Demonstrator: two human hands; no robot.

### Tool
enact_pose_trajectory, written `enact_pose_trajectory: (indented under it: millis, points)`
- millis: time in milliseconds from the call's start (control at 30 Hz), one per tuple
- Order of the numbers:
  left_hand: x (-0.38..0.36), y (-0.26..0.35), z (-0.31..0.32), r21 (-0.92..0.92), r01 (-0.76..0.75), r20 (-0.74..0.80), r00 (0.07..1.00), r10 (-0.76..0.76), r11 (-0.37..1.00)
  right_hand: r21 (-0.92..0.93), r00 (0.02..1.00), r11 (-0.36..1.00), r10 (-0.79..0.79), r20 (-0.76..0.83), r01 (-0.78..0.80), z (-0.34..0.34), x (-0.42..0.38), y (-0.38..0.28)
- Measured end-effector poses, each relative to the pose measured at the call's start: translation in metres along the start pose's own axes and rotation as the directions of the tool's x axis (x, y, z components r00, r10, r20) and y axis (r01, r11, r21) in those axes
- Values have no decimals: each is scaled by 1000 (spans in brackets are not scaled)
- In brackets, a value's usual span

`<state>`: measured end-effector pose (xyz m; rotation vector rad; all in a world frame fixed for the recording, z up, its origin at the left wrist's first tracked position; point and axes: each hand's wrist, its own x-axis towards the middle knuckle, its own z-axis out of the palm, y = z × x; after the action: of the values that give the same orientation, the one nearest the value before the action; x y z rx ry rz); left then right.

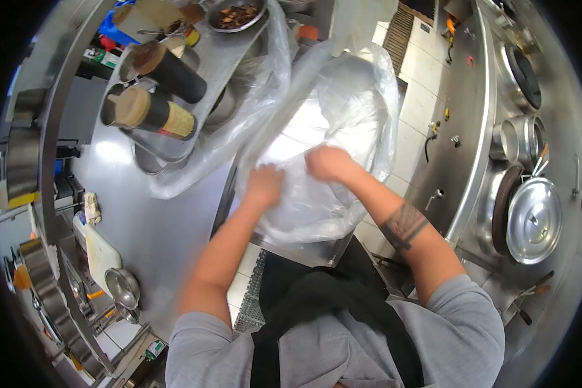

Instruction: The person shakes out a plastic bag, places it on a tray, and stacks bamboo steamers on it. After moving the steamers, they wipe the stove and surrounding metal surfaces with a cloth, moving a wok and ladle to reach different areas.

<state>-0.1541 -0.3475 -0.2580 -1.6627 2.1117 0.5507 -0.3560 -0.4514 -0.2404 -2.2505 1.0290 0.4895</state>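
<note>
Clear plastic sheeting (pixel 317 207) lies in and over a metal tray or drawer (pixel 323 251) in front of my body. My left hand (pixel 266 185) rests on the plastic near the left side, its fingers somewhat blurred. Over the middle of the plastic is my right hand (pixel 324 163), its fingers curled closed; what they pinch, if anything, is hidden. More plastic (pixel 275 77) trails up and to the left, beside a tray of containers.
Two dark bottles (pixel 181 81) (pixel 178 123) stand on a metal tray (pixel 223 71) at upper left, near a bowl of brown pieces (pixel 236 14). A stove with pots and a lid (pixel 533 220) is at right. A cutting board (pixel 102 255) and metal bowl (pixel 122 288) are at left.
</note>
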Motion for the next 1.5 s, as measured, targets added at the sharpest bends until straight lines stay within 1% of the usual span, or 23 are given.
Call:
enact_pose_trajectory:
  millis: [67,133,167,233,300,367,467,500,533,567,600,667,700,767,867,900,967,1067,1167,1200,1333,1400,1500]
  points:
    - [-8,12,42,-48,-23,-78,997,19,999,17,908,999,42,-416,-38,-10,57,12]
    - [-22,29,89,-98,-54,-299,954,22,994,13,808,983,158,-568,-183,-33,118,26]
    - [-33,39,92,-119,-64,-288,957,27,991,50,779,962,248,-576,-269,-41,142,31]
    - [-50,51,97,-158,-77,-245,969,36,984,284,849,910,391,-356,-300,-70,153,32]
    - [-60,46,97,-167,-33,-221,975,-4,985,166,851,918,397,-344,-360,-77,168,33]
    - [-67,39,84,-181,-95,-160,985,66,979,-67,915,982,138,-380,-176,-70,228,79]
    - [-59,17,98,-229,-210,-197,966,166,951,-301,976,944,-178,-123,135,-69,300,148]
    - [-63,22,92,-407,-197,-299,951,73,892,-130,911,990,-5,-412,-53,-77,252,119]
    - [-67,26,88,-566,-206,-383,923,-34,798,-47,858,994,57,-511,-94,-91,195,82]
    - [-82,21,71,-490,-308,-466,883,53,816,-20,802,995,68,-594,-99,-89,160,58]
    - [-105,19,52,-412,-382,-524,842,128,827,60,799,998,27,-600,11,-91,120,34]
    - [-154,12,19,-494,-369,-450,883,132,787,129,838,986,-19,-545,106,-80,71,14]
    - [-183,2,-2,-473,-343,-474,875,94,812,171,843,981,19,-538,87,-81,47,0]
    - [-242,-25,-33,-646,-412,-423,894,148,642,103,843,994,24,-537,38,-101,1,-41]
    - [-314,-79,-64,-703,-426,-534,845,-26,570,97,840,988,-50,-540,122,-162,-68,-146]
    - [-349,-94,-89,-682,-499,-642,758,-112,534,154,849,970,-84,-522,191,-182,-91,-189]
    - [-411,-131,-123,-678,-573,-728,610,-312,460,224,815,876,-266,-516,428,-217,-129,-275]
    - [-500,-158,-169,-509,-823,-801,344,-491,254,143,522,555,-620,-586,820,-259,-165,-408]
    - [-561,-153,-177,-350,-895,-812,142,-567,277,578,384,-87,-667,-639,811,-288,-191,-544]
    - [-574,-148,-175,-331,-899,-827,131,-547,286,620,309,-233,-705,-638,749,-304,-183,-580]
    - [-603,-129,-150,-438,-839,-845,263,-466,321,769,413,-549,-649,-639,326,-345,-161,-697]
    - [-612,-127,-141,-528,-788,-818,373,-437,316,721,418,-610,-591,-690,328,-347,-165,-726]
    - [-615,-136,-146,-459,-850,-834,313,-454,258,660,462,-674,-494,-737,331,-342,-166,-736]
